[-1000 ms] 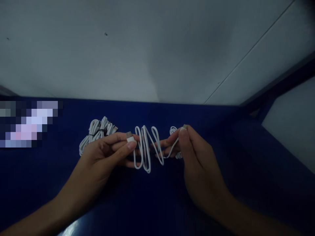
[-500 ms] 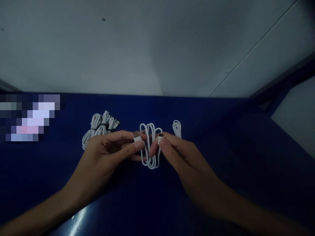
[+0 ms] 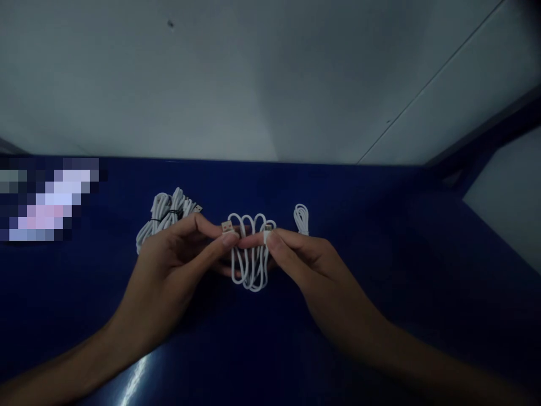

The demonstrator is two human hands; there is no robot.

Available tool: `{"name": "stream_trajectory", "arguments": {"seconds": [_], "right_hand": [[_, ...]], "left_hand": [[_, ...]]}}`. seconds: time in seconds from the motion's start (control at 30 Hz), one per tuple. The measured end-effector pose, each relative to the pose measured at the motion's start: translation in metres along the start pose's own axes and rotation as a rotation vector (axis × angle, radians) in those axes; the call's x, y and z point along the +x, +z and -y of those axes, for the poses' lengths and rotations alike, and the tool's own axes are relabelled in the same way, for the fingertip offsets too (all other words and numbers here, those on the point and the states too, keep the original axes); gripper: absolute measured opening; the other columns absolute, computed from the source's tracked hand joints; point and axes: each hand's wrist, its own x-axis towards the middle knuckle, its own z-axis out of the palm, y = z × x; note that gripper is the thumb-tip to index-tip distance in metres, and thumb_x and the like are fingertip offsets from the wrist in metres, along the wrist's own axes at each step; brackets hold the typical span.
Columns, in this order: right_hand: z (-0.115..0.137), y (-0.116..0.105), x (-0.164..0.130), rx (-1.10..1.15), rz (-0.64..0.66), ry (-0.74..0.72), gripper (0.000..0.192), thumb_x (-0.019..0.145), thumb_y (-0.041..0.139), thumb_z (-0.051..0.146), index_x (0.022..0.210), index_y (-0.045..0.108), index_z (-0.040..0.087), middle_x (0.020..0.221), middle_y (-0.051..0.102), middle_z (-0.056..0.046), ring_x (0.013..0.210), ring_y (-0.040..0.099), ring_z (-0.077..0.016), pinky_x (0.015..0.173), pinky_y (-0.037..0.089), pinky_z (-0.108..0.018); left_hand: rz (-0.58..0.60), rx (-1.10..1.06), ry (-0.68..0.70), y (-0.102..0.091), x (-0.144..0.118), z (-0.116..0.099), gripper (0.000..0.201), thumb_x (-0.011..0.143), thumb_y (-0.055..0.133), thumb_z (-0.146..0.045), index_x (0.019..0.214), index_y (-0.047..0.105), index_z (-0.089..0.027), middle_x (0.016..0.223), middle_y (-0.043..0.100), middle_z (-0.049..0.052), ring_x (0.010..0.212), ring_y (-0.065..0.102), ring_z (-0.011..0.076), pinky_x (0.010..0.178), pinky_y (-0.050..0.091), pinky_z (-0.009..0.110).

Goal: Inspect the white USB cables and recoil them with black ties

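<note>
With fingers (image 3: pixel 230 241) of left hand (image 3: pixel 164 251): clamped on big USB plug (image 3: pixel 227 226). With those of right hand (image 3: pixel 315 262): likewise clamped on small plug (image 3: pixel 269 228), approx. same height, with right forefinger (image 3: pixel 252 241) across upper loops. Betw. both, at clock centre: white cable (image 3: pixel 253 259), in loose loops from 12 to 6, apparently above table (image 3: pixel 262 338). Rear fingers partly hidden, so not poss. to tell how many loops gripped.

To do well, prob.: bring loops tog. gently, make equal length, esp. at 6 o'clock, and hold both plugs level, w/o twisting. Not too tight, to avoid sharp bends near plugs.

Around, betw. 9 and 10: pile of white cables (image 3: pixel 164 206) with black ties (image 3: pixel 174 211), partly behind left hand. At 2, just past right hand: small white coil (image 3: pixel 301 217), lower end hidden. Farther, also betw. 9 and 10: blurred patch (image 3: pixel 51 203), imposs. to identify. At 12: pale wall (image 3: pixel 211 84). In the way: mainly own hands, hiding part of pile & coil.
</note>
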Motion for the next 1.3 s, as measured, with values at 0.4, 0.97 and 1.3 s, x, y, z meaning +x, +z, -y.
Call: {"name": "stream_trajectory", "arguments": {"seconds": [0.4,0.97,1.3], "right_hand": [[-0.001,0.0,0.004,0.0,-0.028,-0.036,0.048,0.119,0.053,0.046,0.081,0.073,0.024,0.087,0.071,0.001,0.087,0.068,-0.0162,0.082,0.055,-0.029],[0.001,-0.001,-0.001,-0.149,-0.013,-0.055,0.04,0.121,0.048,0.038,0.092,0.073,0.027,0.098,0.074,0.003,0.094,0.066,-0.0168,0.088,0.05,-0.033],[0.0,0.001,0.002,-0.034,0.017,0.02,0.044,0.12,0.05,0.044,0.089,0.076,0.027,0.098,0.074,0.003,0.083,0.064,-0.0152,0.081,0.05,-0.032]], "left_hand": [[0.171,-0.005,-0.093,-0.007,0.003,0.003,0.015,0.104,0.082,-0.039,0.111,0.09,-0.029,0.094,0.089,0.003,0.08,0.084,0.0169,0.081,0.069,0.021],[0.269,-0.03,-0.209,-0.006,0.007,-0.004,0.022,0.105,0.078,-0.04,0.092,0.086,-0.024,0.088,0.078,0.003,0.084,0.075,0.0145,0.076,0.061,0.014],[0.287,0.012,-0.184,-0.008,0.008,-0.002,0.027,0.105,0.077,-0.042,0.087,0.083,-0.023,0.092,0.074,0.004,0.085,0.07,0.0156,0.075,0.06,0.017]]}}
